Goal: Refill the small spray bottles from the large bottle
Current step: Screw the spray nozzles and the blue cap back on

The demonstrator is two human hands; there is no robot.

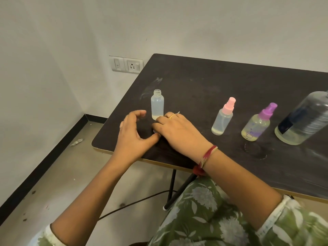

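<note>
A small clear bottle (157, 103) stands uncapped near the table's left corner, with a little liquid at its bottom. My left hand (131, 132) hovers just left of it, fingers curved and holding nothing. My right hand (177, 132) rests on the table in front of that bottle, fingers curled over a small clear spray cap (155, 130). The cap is mostly hidden, and a thin white tube (177, 113) sticks out past the fingers. To the right stand a pink-capped spray bottle (222, 119) and a purple-capped one (256, 125). The large clear bottle (305, 119) stands at the far right, partly cut off.
The dark table (221, 82) has a rounded left corner close to my hands, and a wet ring (255, 150) lies in front of the purple-capped bottle. A wall socket (126, 64) sits behind the table. A cable (127, 205) runs across the floor below.
</note>
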